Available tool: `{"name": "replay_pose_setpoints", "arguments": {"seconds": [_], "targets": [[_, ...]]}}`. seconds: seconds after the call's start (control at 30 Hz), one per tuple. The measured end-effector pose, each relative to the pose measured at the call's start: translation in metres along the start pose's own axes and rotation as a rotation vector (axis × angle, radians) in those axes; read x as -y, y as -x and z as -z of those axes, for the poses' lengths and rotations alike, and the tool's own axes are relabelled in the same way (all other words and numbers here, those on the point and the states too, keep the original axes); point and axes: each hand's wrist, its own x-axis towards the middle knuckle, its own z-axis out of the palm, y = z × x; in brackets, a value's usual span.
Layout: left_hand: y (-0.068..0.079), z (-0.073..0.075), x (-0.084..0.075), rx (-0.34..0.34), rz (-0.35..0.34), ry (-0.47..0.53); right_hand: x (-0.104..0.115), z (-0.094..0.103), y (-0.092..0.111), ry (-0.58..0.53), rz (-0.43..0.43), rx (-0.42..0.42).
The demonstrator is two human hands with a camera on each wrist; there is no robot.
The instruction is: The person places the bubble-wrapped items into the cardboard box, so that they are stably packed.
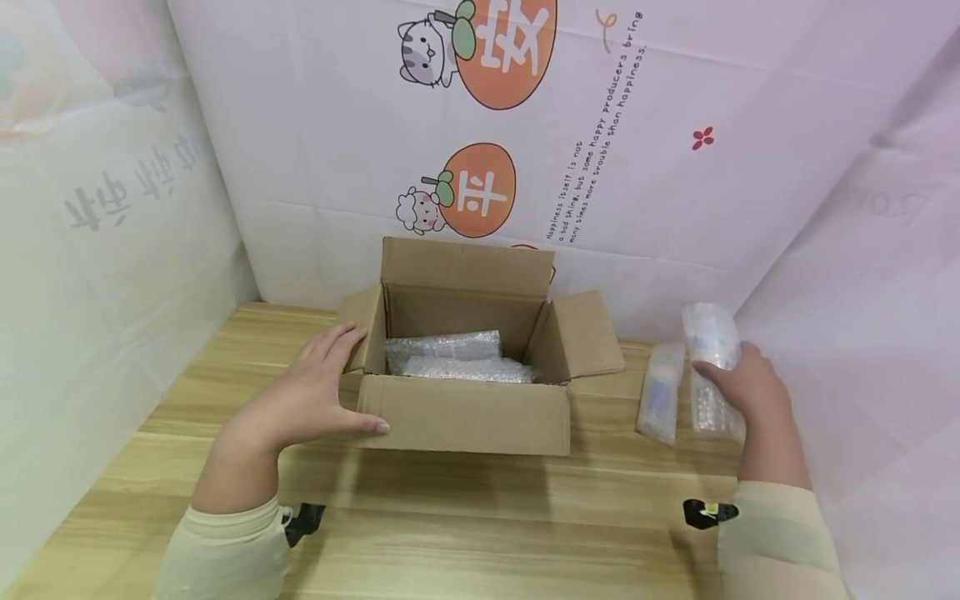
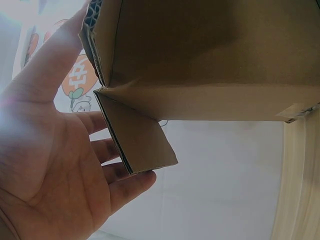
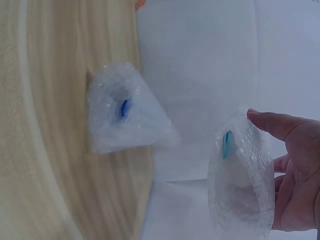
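An uncovered cardboard box (image 1: 465, 417) stands with its flaps spread, and clear bubble-wrap packages (image 1: 450, 346) lie inside it. My left hand (image 1: 300, 408) rests at the box's left corner, its thumb along the front flap. In the left wrist view its extended fingers (image 2: 132, 190) lie behind the small side flap (image 2: 137, 135). On the right, my right hand (image 1: 750, 383) grips a bubble-wrapped package (image 1: 708, 333) between thumb and fingers; a teal piece shows inside it in the right wrist view. Beside it, another bubble-wrapped package (image 1: 660, 396) with a blue piece inside stands on the table.
The wooden table (image 1: 450, 525) is enclosed by a printed white cloth (image 1: 637, 167) at the back and by cloth on both sides. The box's right flap (image 1: 588, 333) sticks out toward the packages. Black wrist mounts (image 1: 303, 523) sit at both sleeves.
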Motion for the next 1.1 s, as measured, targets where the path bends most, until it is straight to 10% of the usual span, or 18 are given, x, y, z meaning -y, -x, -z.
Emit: {"name": "replay_pose_setpoints", "arguments": {"seconds": [1.1], "targets": [[0.004, 0.002, -0.003, 0.010, 0.011, 0.007, 0.099, 0.053, 0.020, -0.065, 0.247, 0.021]]}}
